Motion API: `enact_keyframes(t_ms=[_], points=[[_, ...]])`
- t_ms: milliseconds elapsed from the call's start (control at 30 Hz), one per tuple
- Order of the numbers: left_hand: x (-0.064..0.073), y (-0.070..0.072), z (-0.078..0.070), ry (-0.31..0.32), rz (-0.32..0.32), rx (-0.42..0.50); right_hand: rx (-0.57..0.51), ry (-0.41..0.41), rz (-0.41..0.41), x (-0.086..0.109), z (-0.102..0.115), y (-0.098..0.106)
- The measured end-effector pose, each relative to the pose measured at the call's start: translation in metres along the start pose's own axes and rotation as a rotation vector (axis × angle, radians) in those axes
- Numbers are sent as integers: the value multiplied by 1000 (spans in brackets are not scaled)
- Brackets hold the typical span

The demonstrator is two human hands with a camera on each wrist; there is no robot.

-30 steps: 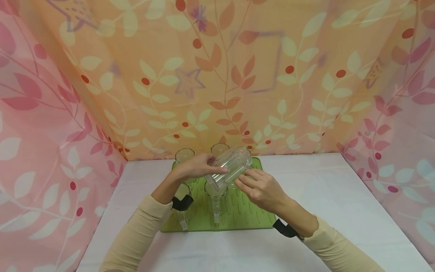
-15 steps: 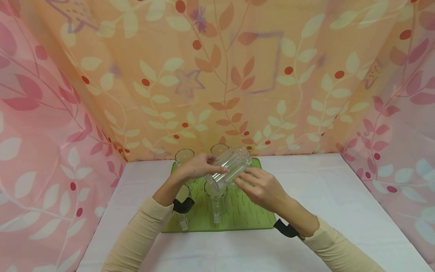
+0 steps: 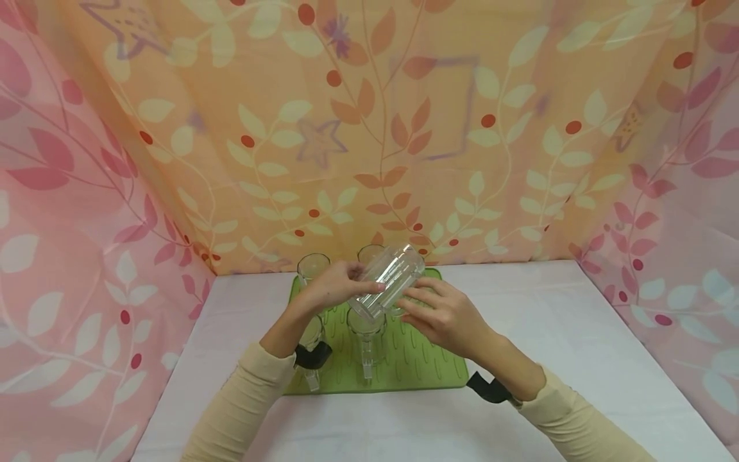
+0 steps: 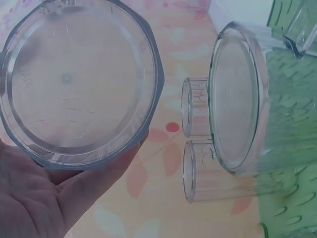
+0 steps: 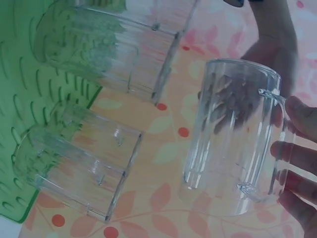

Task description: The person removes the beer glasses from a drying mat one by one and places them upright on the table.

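Observation:
A clear ribbed mug (image 3: 390,280) is held tilted above the green mat, its base toward the left wrist camera. My left hand (image 3: 333,283) grips its body near the base, thumb along the near side. My right hand (image 3: 443,316) is at the mug's other side. In the right wrist view its fingertips (image 5: 290,151) are on the handle (image 5: 275,148). Below the held mug stands another clear mug (image 3: 367,337), upright, its handle facing the person. To its left is a similar mug (image 3: 312,350), partly hidden by the left wrist.
More clear mugs, one at the back left (image 3: 314,266) and one at the back middle (image 3: 370,253), stand on the ridged green mat (image 3: 427,369). The mat lies on a white table (image 3: 531,321). Patterned cloth (image 3: 242,179) walls off the back and sides.
The held mug has turned slightly in my left hand, and its shine has shifted. My right hand's fingers have come further onto it. The mugs on the mat stay where they were.

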State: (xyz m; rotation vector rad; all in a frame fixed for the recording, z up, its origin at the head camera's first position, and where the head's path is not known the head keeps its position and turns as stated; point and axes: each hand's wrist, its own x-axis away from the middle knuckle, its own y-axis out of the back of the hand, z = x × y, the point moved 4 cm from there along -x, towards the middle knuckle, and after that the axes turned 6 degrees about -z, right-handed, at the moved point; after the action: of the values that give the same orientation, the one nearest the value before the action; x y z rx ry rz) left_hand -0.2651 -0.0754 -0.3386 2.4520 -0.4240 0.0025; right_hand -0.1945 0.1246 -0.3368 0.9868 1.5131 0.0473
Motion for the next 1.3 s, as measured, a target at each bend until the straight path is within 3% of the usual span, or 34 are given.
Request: enact_keyframes(t_ms=[233,633,967,1100,1300], points=[[2,-1,1,7,-58,31,-72,-67,-23,-3,-5,7],[9,-9,7,32,-112,121,-158,-154,-179,-3,-12,19],[20,-14,10,57,-218,202,-201,-242,-287,-1,-19,26],[25,-18,12,56,-258,250,-232,-316,-306,2,-22,27],[31,-25,16,35,-318,298,-338,-489,-278,9,-26,25]])
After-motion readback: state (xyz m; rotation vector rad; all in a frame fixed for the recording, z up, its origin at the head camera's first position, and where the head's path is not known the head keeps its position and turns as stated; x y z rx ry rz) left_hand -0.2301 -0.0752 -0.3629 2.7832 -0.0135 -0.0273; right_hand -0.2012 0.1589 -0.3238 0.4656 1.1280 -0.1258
